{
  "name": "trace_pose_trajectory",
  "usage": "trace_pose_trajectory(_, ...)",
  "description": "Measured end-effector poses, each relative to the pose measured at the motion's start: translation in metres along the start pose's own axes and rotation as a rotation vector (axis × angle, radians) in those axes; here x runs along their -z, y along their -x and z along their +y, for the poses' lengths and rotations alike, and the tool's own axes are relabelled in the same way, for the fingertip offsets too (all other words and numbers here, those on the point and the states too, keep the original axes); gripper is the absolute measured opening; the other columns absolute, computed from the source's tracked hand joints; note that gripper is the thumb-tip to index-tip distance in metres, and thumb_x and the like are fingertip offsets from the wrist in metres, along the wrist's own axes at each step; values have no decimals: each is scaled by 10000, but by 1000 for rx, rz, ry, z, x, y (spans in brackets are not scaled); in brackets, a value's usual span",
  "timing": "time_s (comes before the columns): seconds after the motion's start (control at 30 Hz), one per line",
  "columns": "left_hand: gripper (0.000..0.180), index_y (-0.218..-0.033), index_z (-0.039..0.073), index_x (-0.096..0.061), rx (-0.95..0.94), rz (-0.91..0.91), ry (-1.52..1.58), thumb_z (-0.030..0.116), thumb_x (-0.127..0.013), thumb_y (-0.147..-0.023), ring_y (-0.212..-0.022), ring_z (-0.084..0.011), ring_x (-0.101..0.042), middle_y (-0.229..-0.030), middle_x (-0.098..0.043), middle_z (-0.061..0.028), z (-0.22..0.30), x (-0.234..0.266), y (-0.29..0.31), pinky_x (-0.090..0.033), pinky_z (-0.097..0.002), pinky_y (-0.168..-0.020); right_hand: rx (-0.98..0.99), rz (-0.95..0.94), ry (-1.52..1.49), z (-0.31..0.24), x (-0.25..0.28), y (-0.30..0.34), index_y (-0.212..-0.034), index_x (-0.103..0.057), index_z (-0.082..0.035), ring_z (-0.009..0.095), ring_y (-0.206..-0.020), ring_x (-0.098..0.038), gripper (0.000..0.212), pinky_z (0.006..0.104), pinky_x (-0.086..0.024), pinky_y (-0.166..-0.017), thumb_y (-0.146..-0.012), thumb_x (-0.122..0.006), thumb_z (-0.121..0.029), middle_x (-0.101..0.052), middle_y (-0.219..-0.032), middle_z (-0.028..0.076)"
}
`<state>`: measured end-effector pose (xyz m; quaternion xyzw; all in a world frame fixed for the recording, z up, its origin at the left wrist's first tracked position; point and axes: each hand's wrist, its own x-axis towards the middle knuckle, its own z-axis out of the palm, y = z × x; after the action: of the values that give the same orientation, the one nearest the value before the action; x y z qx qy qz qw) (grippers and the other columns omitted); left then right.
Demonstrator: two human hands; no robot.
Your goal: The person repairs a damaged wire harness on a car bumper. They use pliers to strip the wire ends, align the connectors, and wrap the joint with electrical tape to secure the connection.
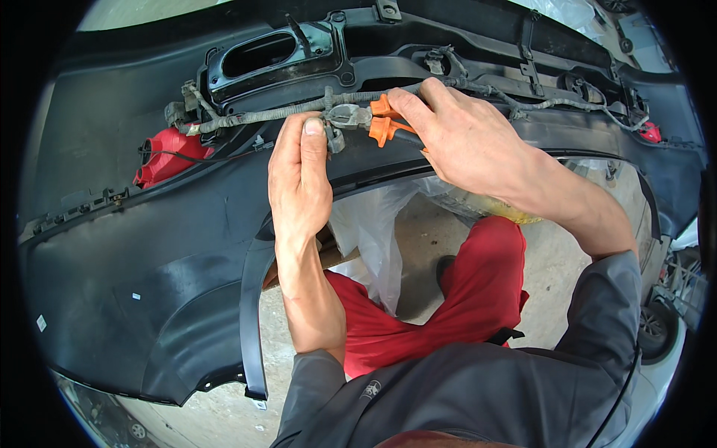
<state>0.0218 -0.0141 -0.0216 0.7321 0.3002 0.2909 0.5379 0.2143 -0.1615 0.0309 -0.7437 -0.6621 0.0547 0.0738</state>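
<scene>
A large black car bumper (pixel 134 261) lies inside-up in front of me, with a grey taped wiring harness (pixel 258 116) running along it. My right hand (pixel 478 138) is closed around cutting pliers (pixel 381 128) with orange and black handles. Their metal jaws are at a small grey clip (pixel 335 140) on the harness; whether they bite into it I cannot tell. My left hand (pixel 299 179) pinches the harness beside the jaws, thumb on top, its other fingers mostly hidden behind.
A red lamp-like part (pixel 168 157) sits at the bumper's left, and a smaller red part (pixel 650 133) at the right. A black bracket with an oval opening (pixel 272 60) lies beyond the harness. Clear plastic sheeting (pixel 373 239) hangs below, near my red-trousered legs.
</scene>
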Motion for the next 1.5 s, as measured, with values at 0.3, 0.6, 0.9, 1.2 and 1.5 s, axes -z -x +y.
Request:
trace_pose_trajectory(0.3,363,-1214,6,-683,-4,4,-62,306,-481,-1191,-790,-138,-517,-882,-583,-27,0,-3,0,-472,-300,-757,22,114,-18,9,-11,5,-1410,-569,-78,404,-814,-756,501,495,-625,-701,-934,-727,-80,-683,-1107,213)
trace_pose_trajectory(0.6,315,-1137,-8,-690,98,-20,-10,266,-537,-1168,-782,-225,-575,-890,-673,-118,11,-2,2,-511,-375,-776,9,77,-27,17,-12,8,-1448,-564,-118,385,-863,-745,730,483,-617,-713,-783,-847,-13,-674,-1106,140)
trace_pose_trajectory(0.9,214,-1179,-39,-632,-309,141,-433,148,-593,-1082,-896,-441,-651,-1031,-664,-220,8,-19,5,-546,-488,-811,6,122,-108,11,-12,8,-1445,-585,-113,383,-896,-740,709,479,-611,-717,-789,-832,-6,-696,-1101,147)
trace_pose_trajectory(1.2,191,-1160,-49,-629,-313,111,-449,92,-581,-1039,-900,-450,-647,-1025,-656,-227,3,-13,2,-540,-502,-799,55,52,-328,17,-7,-1,-1375,-650,-35,426,-855,-758,488,502,-591,-739,-901,-766,-42,-762,-952,235)
trace_pose_trajectory(1.5,195,-1124,-54,-644,-316,90,-413,107,-570,-1045,-882,-444,-657,-998,-662,-234,-4,-5,0,-542,-485,-803,-15,-168,-446,17,10,-10,-1405,-655,15,469,-1057,-727,476,483,-607,-873,-960,-795,-81,-759,-1210,253)
